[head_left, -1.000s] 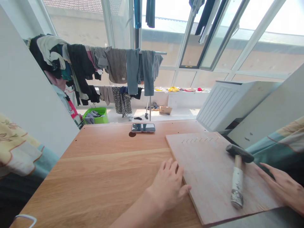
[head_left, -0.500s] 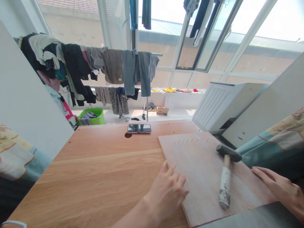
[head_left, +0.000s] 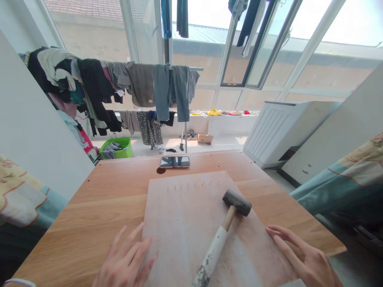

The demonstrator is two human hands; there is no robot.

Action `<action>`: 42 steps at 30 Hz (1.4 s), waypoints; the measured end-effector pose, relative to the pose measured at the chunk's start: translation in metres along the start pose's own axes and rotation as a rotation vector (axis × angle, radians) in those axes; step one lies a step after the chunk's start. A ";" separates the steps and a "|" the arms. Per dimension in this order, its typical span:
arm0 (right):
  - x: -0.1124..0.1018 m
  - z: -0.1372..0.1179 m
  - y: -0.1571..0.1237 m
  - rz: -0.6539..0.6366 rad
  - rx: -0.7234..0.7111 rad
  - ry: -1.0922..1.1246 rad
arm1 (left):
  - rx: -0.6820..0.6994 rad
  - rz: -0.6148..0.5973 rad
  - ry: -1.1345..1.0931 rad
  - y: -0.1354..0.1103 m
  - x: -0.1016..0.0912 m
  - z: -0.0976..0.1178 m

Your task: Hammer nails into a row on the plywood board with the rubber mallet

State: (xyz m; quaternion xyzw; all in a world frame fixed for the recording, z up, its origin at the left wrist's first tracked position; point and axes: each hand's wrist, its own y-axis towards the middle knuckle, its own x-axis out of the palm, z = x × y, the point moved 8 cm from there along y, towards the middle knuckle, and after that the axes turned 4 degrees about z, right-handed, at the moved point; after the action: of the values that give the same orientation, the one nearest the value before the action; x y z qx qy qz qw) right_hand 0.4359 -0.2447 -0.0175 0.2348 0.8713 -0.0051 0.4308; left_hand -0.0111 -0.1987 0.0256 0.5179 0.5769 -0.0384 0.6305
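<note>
A flat wooden board lies on the table, with a row of several nails standing up near its far edge. Across the board's right half rests a hammer with a dark head and a worn, white-coated handle; the handle's end runs out of the picture. My left hand is at the board's left edge, fingers spread. On the opposite side, my right hand has its outstretched fingers against the right edge. Neither hand is on the hammer.
A phone lies beside a dark round hole near the back of the wooden table. Behind stand a loaded clothes rack and a green basket. Curtains hang at both sides, with a white cabinet at back right.
The board has slid left and turned to lie straighter, carrying the nails and hammer. The hammer's handle now slants toward the lower left. Both hands have moved left with the board's edges.
</note>
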 end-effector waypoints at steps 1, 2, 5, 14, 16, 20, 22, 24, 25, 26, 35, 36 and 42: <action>0.006 -0.008 -0.001 -0.010 -0.049 0.007 | -0.011 0.005 0.034 -0.008 -0.004 -0.007; 0.011 -0.016 -0.001 0.003 -0.108 -0.001 | -0.026 0.012 0.057 -0.014 -0.007 -0.013; 0.018 -0.051 -0.006 0.169 -0.346 -0.090 | -0.072 0.034 0.069 -0.026 -0.013 -0.028; 0.104 -0.159 -0.028 -0.294 -0.552 -0.165 | -0.206 0.003 -0.095 -0.009 0.006 -0.045; 0.111 -0.164 -0.022 -0.352 -0.461 -0.185 | -0.216 -0.008 -0.117 -0.002 0.013 -0.048; 0.112 -0.157 -0.009 -0.403 -0.298 -0.132 | -0.329 -0.091 -0.201 0.012 0.031 -0.065; 0.110 -0.150 -0.006 -0.403 -0.256 -0.093 | -0.431 -0.133 -0.273 0.018 0.042 -0.079; 0.106 -0.142 -0.005 -0.383 -0.223 -0.064 | -0.542 -0.148 -0.342 0.026 0.054 -0.094; 0.104 -0.139 -0.004 -0.366 -0.215 -0.057 | -0.595 -0.145 -0.372 0.031 0.059 -0.101; 0.101 -0.137 -0.004 -0.344 -0.217 -0.057 | -0.640 -0.139 -0.405 0.035 0.065 -0.107; 0.069 -0.173 0.059 -0.048 -0.363 -0.161 | -0.706 -0.143 -0.597 0.068 0.099 -0.124; 0.071 -0.177 0.072 -0.055 -0.362 -0.174 | -0.696 -0.142 -0.598 0.069 0.099 -0.123; 0.111 -0.193 0.121 -0.253 -0.400 -0.291 | -0.682 -0.119 -0.609 0.073 0.099 -0.118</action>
State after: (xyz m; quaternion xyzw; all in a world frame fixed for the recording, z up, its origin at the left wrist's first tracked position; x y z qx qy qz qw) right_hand 0.2843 -0.0518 0.0436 0.0310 0.8063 0.0795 0.5853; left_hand -0.0123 -0.0284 0.0185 0.2117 0.3738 -0.0330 0.9024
